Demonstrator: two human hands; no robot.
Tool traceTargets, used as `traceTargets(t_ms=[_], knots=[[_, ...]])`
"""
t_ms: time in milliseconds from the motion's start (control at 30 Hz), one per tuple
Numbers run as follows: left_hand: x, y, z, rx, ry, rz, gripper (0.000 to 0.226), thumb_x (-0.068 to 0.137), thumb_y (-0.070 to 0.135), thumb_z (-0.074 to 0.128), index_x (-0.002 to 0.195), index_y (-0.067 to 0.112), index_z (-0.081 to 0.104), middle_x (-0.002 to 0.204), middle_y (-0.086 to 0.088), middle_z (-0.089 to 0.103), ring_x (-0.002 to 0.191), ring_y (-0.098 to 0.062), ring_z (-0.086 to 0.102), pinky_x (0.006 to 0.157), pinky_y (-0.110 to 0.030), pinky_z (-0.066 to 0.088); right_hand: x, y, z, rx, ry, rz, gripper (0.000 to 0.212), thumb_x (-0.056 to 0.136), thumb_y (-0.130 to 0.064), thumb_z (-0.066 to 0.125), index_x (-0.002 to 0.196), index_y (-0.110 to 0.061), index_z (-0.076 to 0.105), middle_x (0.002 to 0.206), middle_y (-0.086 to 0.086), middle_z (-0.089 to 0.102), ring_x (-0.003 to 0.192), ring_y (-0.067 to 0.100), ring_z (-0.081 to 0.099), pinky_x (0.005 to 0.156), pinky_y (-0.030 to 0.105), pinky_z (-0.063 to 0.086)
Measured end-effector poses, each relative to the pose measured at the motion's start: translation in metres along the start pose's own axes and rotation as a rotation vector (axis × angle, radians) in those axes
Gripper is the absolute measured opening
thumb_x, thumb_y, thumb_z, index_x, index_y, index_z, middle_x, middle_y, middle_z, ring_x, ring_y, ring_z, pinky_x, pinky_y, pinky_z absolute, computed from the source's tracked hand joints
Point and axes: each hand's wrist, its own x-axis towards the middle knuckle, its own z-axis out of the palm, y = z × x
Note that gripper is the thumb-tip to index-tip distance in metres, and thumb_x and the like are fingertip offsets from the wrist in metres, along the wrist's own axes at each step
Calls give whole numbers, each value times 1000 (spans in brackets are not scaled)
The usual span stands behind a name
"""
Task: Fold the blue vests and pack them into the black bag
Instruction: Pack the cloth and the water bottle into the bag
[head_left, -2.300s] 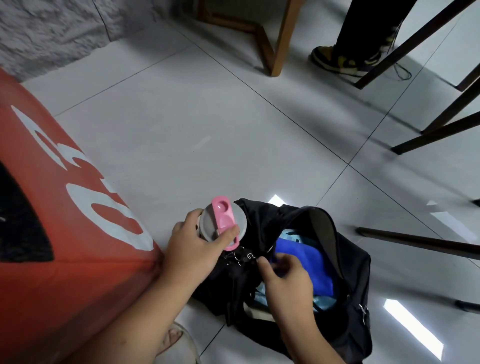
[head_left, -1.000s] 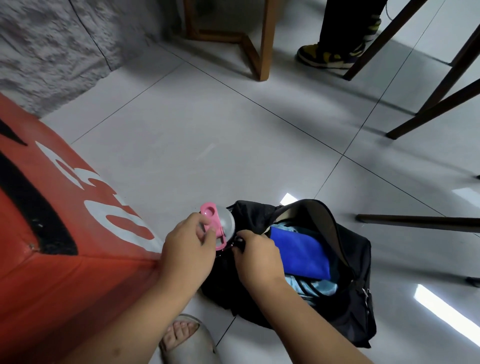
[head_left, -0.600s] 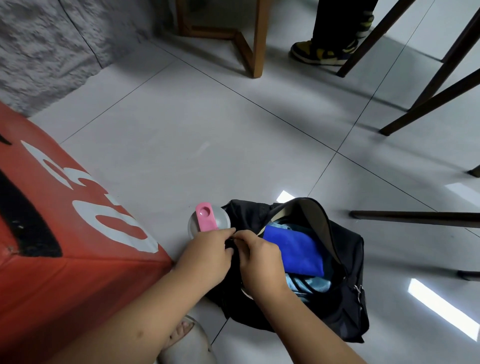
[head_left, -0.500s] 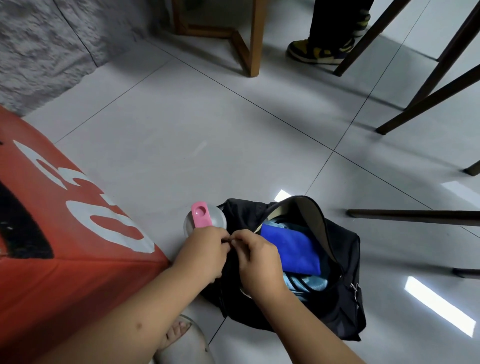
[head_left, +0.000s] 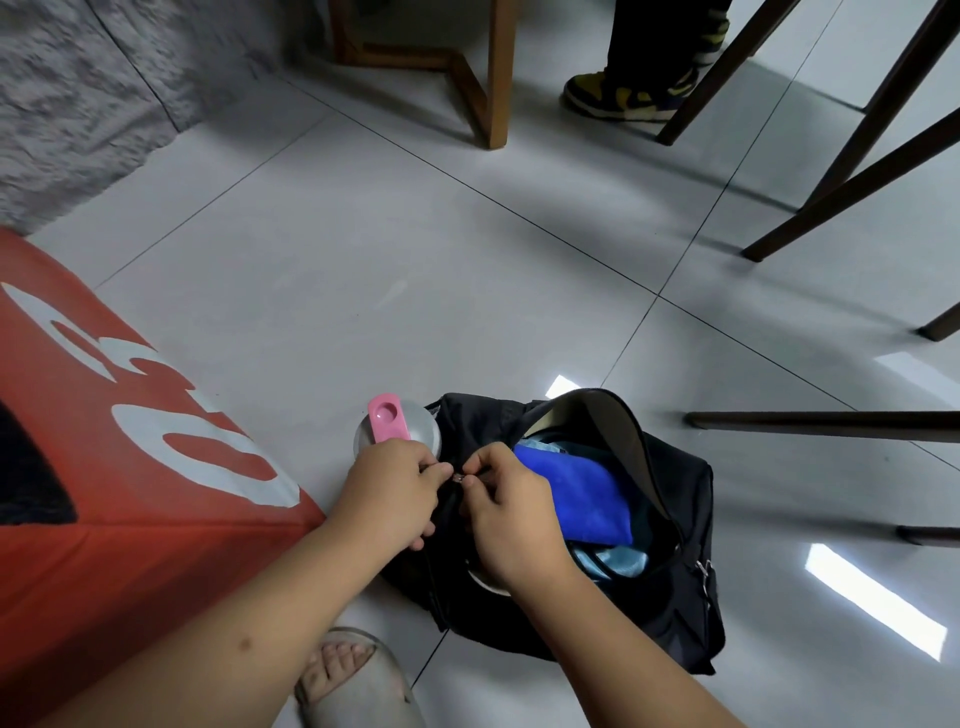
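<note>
A black bag lies open on the grey tiled floor, its flap standing up. Inside it shows a folded blue vest on top of light blue cloth. My left hand and my right hand meet at the bag's near left end. The fingertips of both pinch a small metal zip pull on the bag. A bottle with a grey lid and pink flip cap stands at the bag's left end, just beyond my left hand.
A big red cushion with white numerals fills the left side. My sandalled foot is at the bottom. Wooden furniture legs and dark chair legs stand beyond. Another person's shoe is at the top. A dark bar lies right of the bag.
My left hand let go of the pink-capped bottle, which now stands at the bag's end. Both hands came together on the zip pull.
</note>
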Motion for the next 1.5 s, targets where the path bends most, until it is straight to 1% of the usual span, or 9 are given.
traceTargets(t_ms=[167, 267, 467, 567, 667, 733, 900, 1233, 1500], knots=[[13, -20, -6, 149, 191, 35, 25, 85, 43, 55, 70, 25, 64, 70, -11, 67, 53, -31, 68, 51, -41, 60, 1, -2, -1, -59, 64, -5, 11, 94, -14, 52, 88, -23, 53, 63, 0, 61, 56, 15, 51, 58, 39, 46], [19, -30, -19, 227, 258, 51, 33, 89, 38, 57, 62, 20, 61, 60, -8, 63, 52, -30, 65, 55, -40, 60, 0, 1, -10, -17, 73, 18, 13, 92, -14, 50, 87, -26, 53, 65, 4, 62, 57, 17, 53, 60, 44, 49], [11, -18, -27, 560, 319, 119, 28, 96, 28, 59, 70, 20, 53, 63, -1, 46, 61, -26, 46, 59, -31, 34, -10, 6, -36, 23, 74, 12, 19, 94, -10, 52, 85, -27, 54, 71, 13, 63, 64, 32, 58, 60, 45, 51], [-3, 2, -17, 726, 415, 353, 7, 82, 17, 68, 86, 18, 62, 71, -3, 52, 68, -30, 51, 59, -37, 42, -13, 7, -43, 21, 60, 8, 18, 94, -11, 52, 86, -27, 54, 70, 12, 64, 62, 28, 56, 60, 44, 50], [-15, 15, 14, 822, 251, 681, 32, 65, 24, 86, 94, 23, 73, 88, 0, 60, 86, -28, 59, 68, -42, 51, -14, 10, -45, 10, 44, -8, 15, 95, -14, 54, 88, -27, 53, 68, 5, 64, 63, 26, 58, 63, 45, 51], [-13, 13, 26, 872, 192, 745, 33, 61, 30, 92, 88, 25, 75, 83, 5, 62, 82, -25, 61, 64, -40, 50, -15, 11, -43, -14, 23, -15, 12, 94, -16, 54, 90, -28, 54, 67, -2, 64, 63, 18, 57, 65, 44, 52], [3, 3, 25, 779, 257, 734, 27, 55, 24, 97, 67, 20, 72, 62, 3, 59, 64, -27, 59, 58, -36, 48, -17, 23, -52, -62, 58, 13, 11, 93, -17, 51, 91, -28, 53, 69, 0, 65, 53, 10, 49, 55, 35, 46], [11, -3, 25, 619, 260, 642, 32, 59, 25, 96, 65, 20, 65, 63, 7, 57, 65, -22, 54, 60, -35, 48, -32, 46, -84, -90, 70, 50, 14, 94, -16, 52, 90, -30, 53, 62, -3, 59, 51, 10, 47, 55, 37, 45], [15, -8, 23, 606, 266, 617, 38, 59, 21, 97, 64, 18, 60, 63, 5, 52, 67, -24, 53, 59, -32, 37, -40, 61, -107, -135, 141, 111, 14, 93, -18, 53, 87, -30, 53, 66, 2, 64, 57, 18, 57, 60, 45, 52]])
